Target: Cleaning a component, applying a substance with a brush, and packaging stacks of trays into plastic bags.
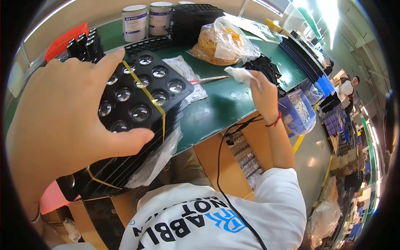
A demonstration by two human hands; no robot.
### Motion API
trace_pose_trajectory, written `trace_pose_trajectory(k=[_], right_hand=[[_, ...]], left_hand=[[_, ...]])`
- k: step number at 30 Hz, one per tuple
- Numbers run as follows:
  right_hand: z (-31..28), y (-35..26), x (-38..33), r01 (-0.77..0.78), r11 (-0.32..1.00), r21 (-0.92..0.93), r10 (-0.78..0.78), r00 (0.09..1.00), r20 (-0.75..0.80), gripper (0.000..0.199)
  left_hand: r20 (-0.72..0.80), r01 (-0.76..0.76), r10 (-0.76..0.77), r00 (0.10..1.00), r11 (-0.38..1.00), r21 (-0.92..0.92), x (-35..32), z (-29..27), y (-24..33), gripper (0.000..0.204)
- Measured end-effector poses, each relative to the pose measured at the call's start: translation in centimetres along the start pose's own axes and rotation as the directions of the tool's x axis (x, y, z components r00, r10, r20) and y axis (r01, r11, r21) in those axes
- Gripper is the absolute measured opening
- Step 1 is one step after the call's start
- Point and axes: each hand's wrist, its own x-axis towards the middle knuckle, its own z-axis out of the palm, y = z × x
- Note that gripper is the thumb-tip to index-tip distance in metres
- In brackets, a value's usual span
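A stack of black plastic trays (152, 109), the top one filled with round clear lenses, tilts up close at the left. A yellow rubber band (146, 92) runs across the top tray and round the stack. My left hand (58, 110) grips the stack, its thumb along the near side and its fingers over the far edge. Out over the table, my right hand (265, 95) pinches a crumpled white wipe (241, 76), apart from the trays. Between the hands, a thin red-and-white stick (213, 78) lies partly on a crumpled cloth (187, 71).
Two grey cans (134, 24) stand at the back of the green table (216, 125), beside piled black trays (192, 21). A clear bag of yellow rubber bands (221, 41) lies nearby. Blue bins (296, 110) hang at the right. A black cable (219, 166) crosses before me.
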Motion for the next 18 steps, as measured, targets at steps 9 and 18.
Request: trace_pose_trajectory(k=[9,18], right_hand=[[1.3,-3.2,-3.0,0.414,0.910,-0.033,-0.411,0.909,0.066,0.022],[1.8,-13.7,-6.2,0.862,0.438,0.254,-0.874,0.474,-0.105,0.025]], left_hand=[[-0.290,0.044,-0.074,0.954,0.993,-0.106,-4.9,-1.1,1.9,0.092],[-0.503,0.305,-0.400,0.766,0.915,-0.264,-16.3,3.7,0.4,0.039]])
